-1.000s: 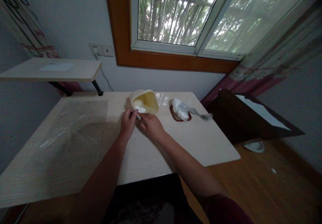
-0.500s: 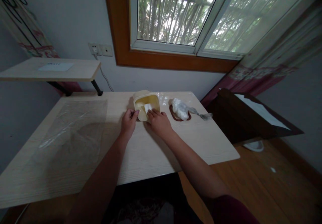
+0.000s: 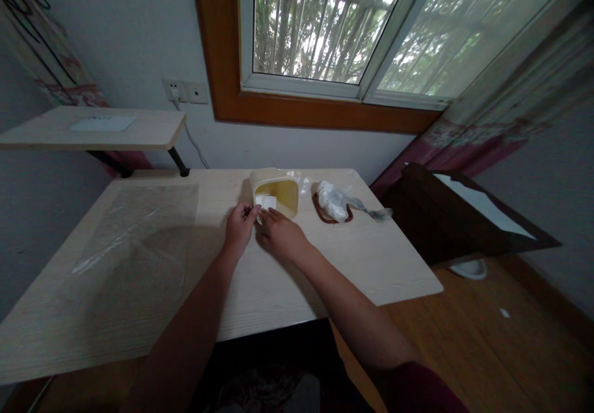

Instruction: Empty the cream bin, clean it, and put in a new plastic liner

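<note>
A cream, open box-shaped plastic container lies tilted on the table, with its opening toward me. At its left front edge my left hand is closed, thumb and fingers pinching the rim. My right hand reaches to the same corner, its fingers together against a small white sheet, which looks like paper or a wipe, at the inner wall. The fingertips of the two hands nearly meet, and the near corner of the container is partly hidden behind them.
On the pale table, a knotted white plastic bag lies on a reddish-brown ring-shaped thing. Clear plastic film is spread on the left. A raised shelf stands at the back left, and a dark brown cabinet on the right.
The container has turned and shifted slightly to the right. My right hand has slid left along its front edge with the white sheet, closer to my left hand.
</note>
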The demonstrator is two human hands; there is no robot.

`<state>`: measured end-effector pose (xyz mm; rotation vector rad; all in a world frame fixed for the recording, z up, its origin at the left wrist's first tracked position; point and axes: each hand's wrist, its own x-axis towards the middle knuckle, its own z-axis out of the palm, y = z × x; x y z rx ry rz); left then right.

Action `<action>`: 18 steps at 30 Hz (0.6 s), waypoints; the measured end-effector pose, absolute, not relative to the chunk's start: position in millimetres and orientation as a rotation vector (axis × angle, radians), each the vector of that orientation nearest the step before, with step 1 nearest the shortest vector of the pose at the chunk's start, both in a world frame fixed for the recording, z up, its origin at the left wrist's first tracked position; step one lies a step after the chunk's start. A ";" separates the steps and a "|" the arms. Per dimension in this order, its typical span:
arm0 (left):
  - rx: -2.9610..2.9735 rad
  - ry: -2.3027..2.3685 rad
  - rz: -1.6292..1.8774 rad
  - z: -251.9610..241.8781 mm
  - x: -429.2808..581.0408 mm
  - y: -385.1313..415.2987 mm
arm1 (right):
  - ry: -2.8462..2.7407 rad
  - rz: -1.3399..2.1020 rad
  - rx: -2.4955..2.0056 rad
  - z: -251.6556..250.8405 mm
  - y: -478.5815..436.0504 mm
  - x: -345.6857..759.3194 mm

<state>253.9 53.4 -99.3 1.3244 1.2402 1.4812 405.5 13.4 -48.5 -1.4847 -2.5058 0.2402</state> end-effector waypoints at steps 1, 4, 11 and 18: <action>1.316 1.241 1.479 -98.8 253.9 53.4 | -2.502 0.237 -1.489 -48.6 12.7 406.9; 1.297 1.218 1.474 -96.6 254.7 52.5 | -2.492 0.185 -1.531 -48.6 10.6 414.0; 1.275 1.203 1.482 -90.4 257.2 49.1 | -2.466 -0.036 -1.697 -52.9 13.2 425.7; 1.202 1.171 1.493 -84.2 249.7 51.6 | -2.485 -0.144 -1.599 -57.0 18.1 421.6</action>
